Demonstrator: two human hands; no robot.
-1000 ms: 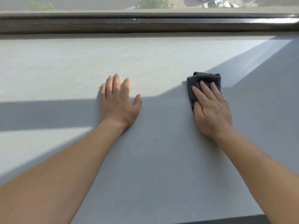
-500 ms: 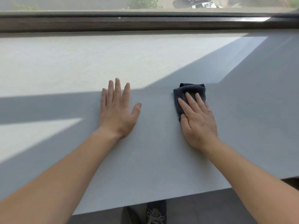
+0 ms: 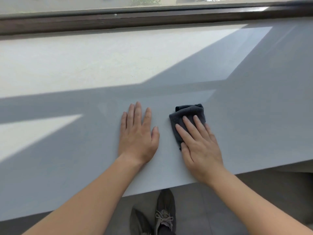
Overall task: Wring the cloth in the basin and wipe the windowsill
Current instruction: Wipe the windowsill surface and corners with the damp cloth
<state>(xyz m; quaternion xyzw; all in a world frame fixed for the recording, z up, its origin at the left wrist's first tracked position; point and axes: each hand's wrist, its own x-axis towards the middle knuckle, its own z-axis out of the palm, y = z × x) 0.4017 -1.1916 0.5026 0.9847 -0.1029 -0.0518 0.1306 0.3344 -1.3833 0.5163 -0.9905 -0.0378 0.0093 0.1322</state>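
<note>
Under the right hand (image 3: 199,146), flat on the windowsill (image 3: 254,116), lies the cloth (image 3: 188,112).

Dark grey cloth (image 3: 188,114) — pale grey windowsill (image 3: 254,116) — dark brown window frame (image 3: 152,19).

- There is one camera, and it sits on the person's head.
- It looks forward and down over the windowsill (image 3: 67,150), toward the window frame (image 3: 152,19) at the top of the picture.
- It is close. Both arms come in from the bottom edge, and the left hand (image 3: 138,139) and right hand (image 3: 201,146) lie near the middle.
- It tips down far enough to show the shoes (image 3: 165,212) on the floor (image 3: 254,200), below the sill's near edge.
- The view is wide, and the sill runs off both sides.
</note>
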